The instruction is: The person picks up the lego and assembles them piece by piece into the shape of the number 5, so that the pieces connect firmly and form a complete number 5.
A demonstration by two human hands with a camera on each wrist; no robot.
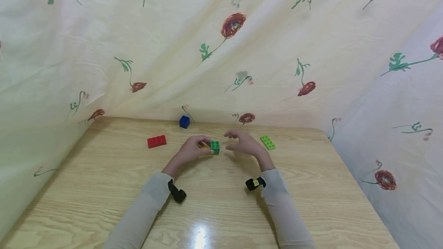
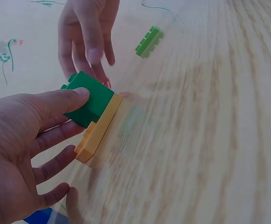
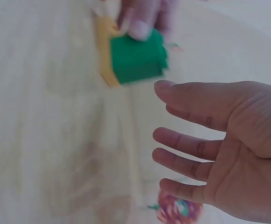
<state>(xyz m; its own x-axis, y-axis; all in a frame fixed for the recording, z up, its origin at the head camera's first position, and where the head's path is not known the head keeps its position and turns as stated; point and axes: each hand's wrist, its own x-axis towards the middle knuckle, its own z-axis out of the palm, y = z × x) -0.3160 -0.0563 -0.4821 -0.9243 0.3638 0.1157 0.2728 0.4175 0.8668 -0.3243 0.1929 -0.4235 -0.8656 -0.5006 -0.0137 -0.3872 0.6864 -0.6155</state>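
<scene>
My left hand (image 1: 191,149) pinches a green toy building brick (image 1: 215,147) between thumb and fingers. In the left wrist view the green brick sits on one end of a flat orange-yellow plate brick (image 2: 99,129), whose other end shows bare studs. The joined pair is low at the table; whether it touches the wood I cannot tell. Just to its right, my right hand (image 1: 243,143) holds nothing. Its fingers point toward the green brick with a gap between, and in the right wrist view they are spread and loosely straight (image 3: 247,144).
A red brick (image 1: 157,141) lies to the left on the wooden table (image 1: 214,203). A blue brick (image 1: 184,122) stands at the back edge near the flowered cloth (image 1: 173,49). A flat light-green brick (image 1: 268,142) lies right of the right hand.
</scene>
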